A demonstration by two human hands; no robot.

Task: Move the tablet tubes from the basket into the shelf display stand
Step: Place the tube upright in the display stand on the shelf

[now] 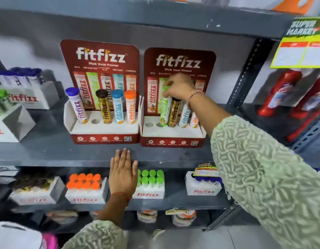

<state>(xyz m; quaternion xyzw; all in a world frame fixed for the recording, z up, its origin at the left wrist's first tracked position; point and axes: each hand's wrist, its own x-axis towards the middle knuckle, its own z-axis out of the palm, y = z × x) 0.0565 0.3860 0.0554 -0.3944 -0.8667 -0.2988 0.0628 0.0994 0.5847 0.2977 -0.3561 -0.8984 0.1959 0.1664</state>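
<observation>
The fingers of the right hand (179,87) are closed around the cap end of a green tablet tube (165,109). The lower end of this tube stands at the second hole of the right display stand (173,135), and the tube is tilted a little. Just right of the green tube, in the same stand, are a brown tube (174,113), a light blue tube (184,116) and an orange tube (194,121). The hole left of the green tube is empty.

The left hand (123,174) lies flat with straight, spread fingers on the front edge of the grey shelf (47,155), below the stand and holding nothing. The left display stand (101,133) touches the right stand.
</observation>
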